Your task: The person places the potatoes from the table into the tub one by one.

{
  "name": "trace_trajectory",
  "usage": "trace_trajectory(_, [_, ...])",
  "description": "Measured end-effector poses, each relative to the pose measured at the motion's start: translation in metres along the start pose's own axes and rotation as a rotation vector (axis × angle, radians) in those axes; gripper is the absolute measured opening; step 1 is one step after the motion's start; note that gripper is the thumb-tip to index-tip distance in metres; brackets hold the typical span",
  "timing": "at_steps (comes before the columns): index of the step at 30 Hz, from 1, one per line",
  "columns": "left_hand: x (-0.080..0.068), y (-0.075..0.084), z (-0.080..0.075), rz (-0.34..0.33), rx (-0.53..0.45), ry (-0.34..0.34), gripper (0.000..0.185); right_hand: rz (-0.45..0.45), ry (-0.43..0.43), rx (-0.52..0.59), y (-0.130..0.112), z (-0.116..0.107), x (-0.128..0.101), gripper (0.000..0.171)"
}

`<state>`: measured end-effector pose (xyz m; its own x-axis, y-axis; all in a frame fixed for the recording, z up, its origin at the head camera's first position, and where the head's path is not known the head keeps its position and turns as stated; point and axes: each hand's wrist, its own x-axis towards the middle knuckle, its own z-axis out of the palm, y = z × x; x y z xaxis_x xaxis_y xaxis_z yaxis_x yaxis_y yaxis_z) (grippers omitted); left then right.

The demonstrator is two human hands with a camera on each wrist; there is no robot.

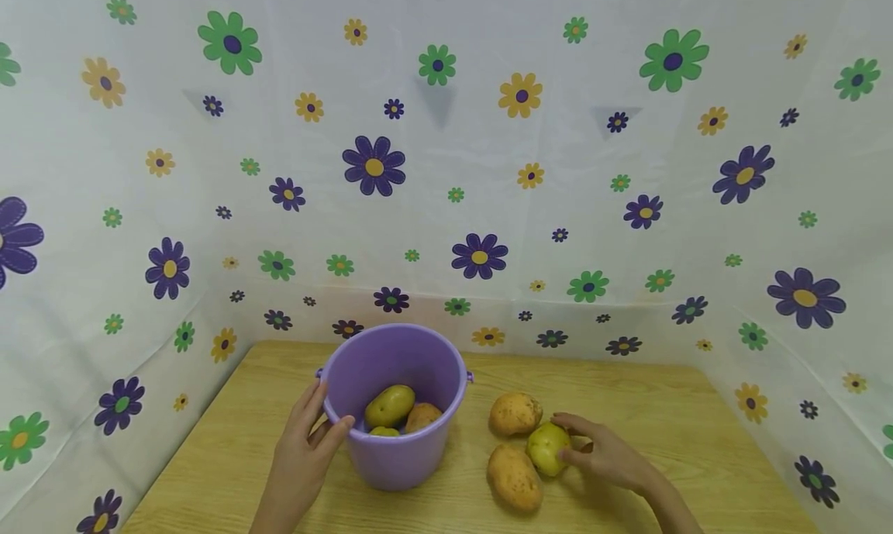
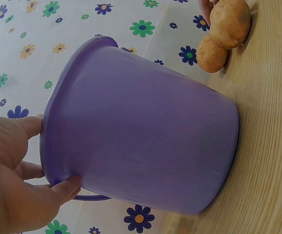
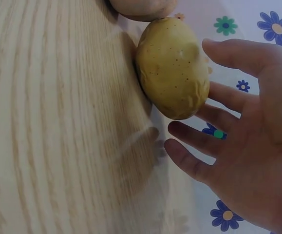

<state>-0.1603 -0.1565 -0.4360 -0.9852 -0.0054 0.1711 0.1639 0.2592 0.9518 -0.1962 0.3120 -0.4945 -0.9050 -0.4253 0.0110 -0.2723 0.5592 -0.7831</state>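
Right hand cups the yellow-green potato, fingers spread and relaxed (touching, not clamped). Its long axis runs away from the person. Left hand grips the upright purple bucket by the rim

Stood in a small booth hung with white sheeting on three sides; was printed all over with flowers in purple, green and yellow, large and small; showed faint creases and a few grey triangular shadows high on the back panel; met the side panels at soft folded corners; dropped down behind a light wooden bench with fine straight grain; lay close against the bench's far edge and both side edges; was lit evenly and softly, with only pale shadows on the wood; showed no window or floor.
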Motion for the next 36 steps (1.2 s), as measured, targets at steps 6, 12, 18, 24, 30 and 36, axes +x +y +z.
trace_trajectory(6, [-0.001,0.001,0.000,-0.002,-0.014,-0.004,0.082,-0.008,-0.005,0.027,0.002,0.003,-0.002,0.063])
trace_trajectory(12, [0.000,0.000,0.001,0.001,-0.017,-0.005,0.082,0.001,0.012,0.020,0.004,0.004,-0.004,0.065])
trace_trajectory(18, [-0.001,0.001,0.001,0.009,-0.007,-0.003,0.081,-0.039,0.059,-0.008,0.003,0.008,-0.008,0.065])
trace_trajectory(24, [-0.001,0.002,0.000,0.003,-0.011,-0.011,0.080,-0.023,0.133,-0.064,0.002,0.017,-0.010,0.067])
trace_trajectory(30, [0.000,0.001,0.000,-0.001,-0.011,-0.012,0.079,0.091,0.192,-0.042,-0.003,0.026,-0.008,0.070])
trace_trajectory(36, [-0.001,0.001,0.000,0.009,-0.002,-0.006,0.079,0.133,0.211,-0.077,-0.007,0.031,-0.004,0.072])
